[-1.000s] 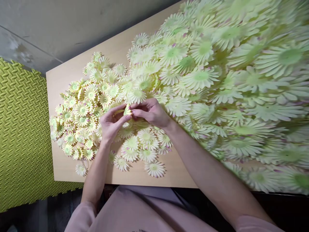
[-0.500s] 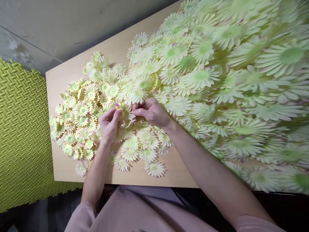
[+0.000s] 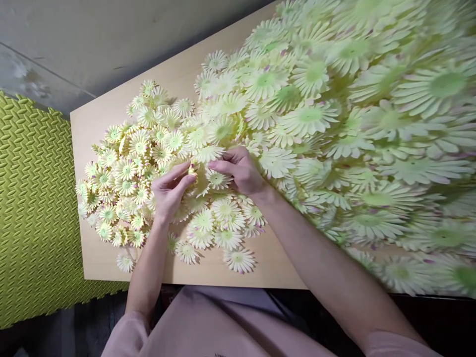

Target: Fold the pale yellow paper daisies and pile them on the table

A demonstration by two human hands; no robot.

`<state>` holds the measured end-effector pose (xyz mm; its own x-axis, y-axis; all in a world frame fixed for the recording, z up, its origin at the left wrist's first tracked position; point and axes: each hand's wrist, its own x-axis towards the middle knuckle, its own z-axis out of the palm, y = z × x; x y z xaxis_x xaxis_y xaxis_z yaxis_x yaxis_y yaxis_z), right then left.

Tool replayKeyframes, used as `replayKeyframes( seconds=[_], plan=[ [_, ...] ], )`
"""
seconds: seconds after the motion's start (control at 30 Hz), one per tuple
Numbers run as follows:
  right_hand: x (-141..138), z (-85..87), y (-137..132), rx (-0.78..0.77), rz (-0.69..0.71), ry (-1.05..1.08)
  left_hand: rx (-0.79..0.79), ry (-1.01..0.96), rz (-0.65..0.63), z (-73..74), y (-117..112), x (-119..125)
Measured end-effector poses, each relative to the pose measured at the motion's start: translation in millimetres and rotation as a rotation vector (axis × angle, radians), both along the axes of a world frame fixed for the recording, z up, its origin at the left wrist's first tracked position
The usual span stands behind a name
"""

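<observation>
Probably light, soft and easily creased, the artificial daisy head, best taken by its center, is pinched in the left hand, midway between the counter's near and far edges; the right hand's fingers curl narrowly, contents unclear.

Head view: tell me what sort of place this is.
Likely an indoor workspace, perhaps a small workshop: artificial-looking flower heads heaped on a pale table, with a textured green mat beside it.
</observation>
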<state>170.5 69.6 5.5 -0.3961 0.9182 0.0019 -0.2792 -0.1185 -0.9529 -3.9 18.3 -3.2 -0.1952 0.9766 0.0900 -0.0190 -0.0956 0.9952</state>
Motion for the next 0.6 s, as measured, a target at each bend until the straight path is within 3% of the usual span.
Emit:
replayKeyframes(
  seconds=[0.3, 0.6],
  plan=[
    [-1.6, -2.2, 1.8, -0.031, 0.012, 0.026, 0.041, -0.001, -0.065, 4.1, 1.9, 2.1],
    [-0.9, 2.1, -1.1, 0.072, 0.078, -0.064, 0.064, 0.011, -0.094, 4.8, 2.2, 1.9]
  ],
)
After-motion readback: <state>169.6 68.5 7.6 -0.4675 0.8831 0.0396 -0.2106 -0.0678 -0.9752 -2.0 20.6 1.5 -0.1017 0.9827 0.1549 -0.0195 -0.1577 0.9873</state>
